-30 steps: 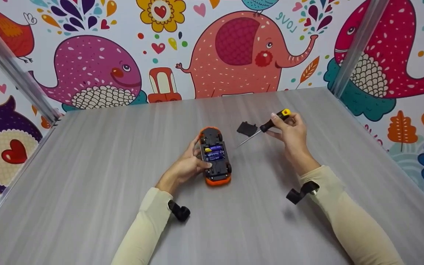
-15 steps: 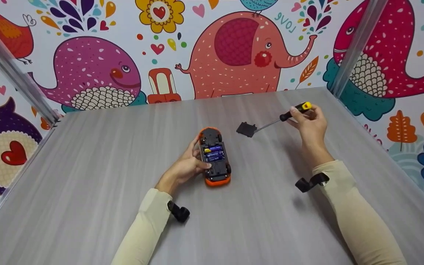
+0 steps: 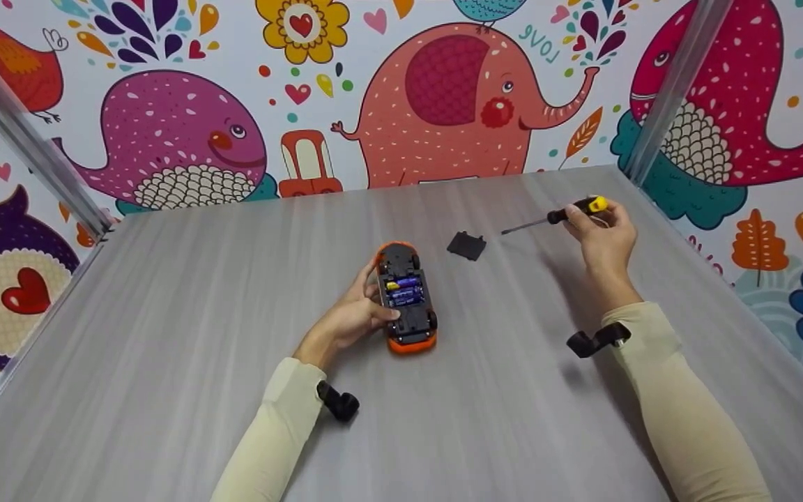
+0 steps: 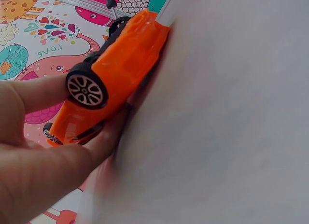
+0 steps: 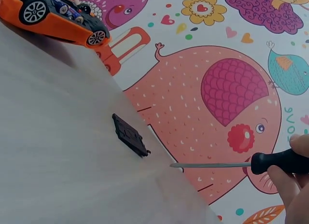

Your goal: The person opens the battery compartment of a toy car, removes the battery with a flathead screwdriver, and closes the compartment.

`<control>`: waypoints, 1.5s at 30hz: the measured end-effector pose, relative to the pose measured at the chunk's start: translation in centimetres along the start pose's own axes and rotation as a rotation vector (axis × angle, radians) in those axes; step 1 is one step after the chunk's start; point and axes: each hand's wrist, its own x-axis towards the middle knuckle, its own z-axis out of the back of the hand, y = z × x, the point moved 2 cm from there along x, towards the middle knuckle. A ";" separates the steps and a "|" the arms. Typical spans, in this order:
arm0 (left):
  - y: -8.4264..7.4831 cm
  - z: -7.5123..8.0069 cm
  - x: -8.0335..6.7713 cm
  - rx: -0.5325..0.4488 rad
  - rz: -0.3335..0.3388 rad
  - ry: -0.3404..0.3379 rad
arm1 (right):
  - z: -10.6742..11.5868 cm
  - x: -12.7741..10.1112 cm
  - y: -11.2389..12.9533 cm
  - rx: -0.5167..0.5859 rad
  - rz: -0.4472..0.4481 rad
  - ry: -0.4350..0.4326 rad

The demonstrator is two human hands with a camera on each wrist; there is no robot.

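A left hand point(image 3: 351, 315) grasps an upturned orange plastic toy car point(image 3: 406, 295), batteries exposed, on a grey table point(image 3: 164, 335); right-hand point(image 3: 603, 237) fingers clasp a black-and-yellow-handled screwdriver point(image 3: 569, 213), a black plastic cover point(image 3: 466, 245) lying beyond its tip.

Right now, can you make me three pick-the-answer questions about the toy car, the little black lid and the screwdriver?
1. Where is the black lid?
A. on the table, between the car and the screwdriver
B. on top of the car
C. in the left hand

2. What colour is the toy car's body?
A. green
B. orange
C. white

3. How does the car lie?
A. on its wheels
B. upside down, batteries showing
C. standing on its nose

Answers: 1 A, the lid lies flat on the table, apart from both. 2 B, orange shows at both ends and in the left wrist view. 3 B, the left hand holds it underside up; the right hand holds the screwdriver.
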 end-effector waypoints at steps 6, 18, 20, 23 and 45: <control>0.0 0.0 0.1 -0.011 -0.009 0.013 | 0.6 0.5 -0.4 0.011 -0.022 -0.032; 0.1 0.0 0.1 -0.030 -0.014 0.015 | 1.6 1.5 -1.5 0.012 -0.069 -0.094; 0.1 0.0 0.1 -0.028 -0.013 0.011 | 1.6 1.6 -1.6 0.046 -0.052 -0.096; 0.0 0.0 0.0 -0.024 -0.014 0.008 | 1.7 1.6 -1.6 0.129 -0.037 -0.097; 0.1 0.0 0.0 -0.016 0.000 -0.006 | 3.4 2.7 -2.7 -0.250 -0.225 -0.047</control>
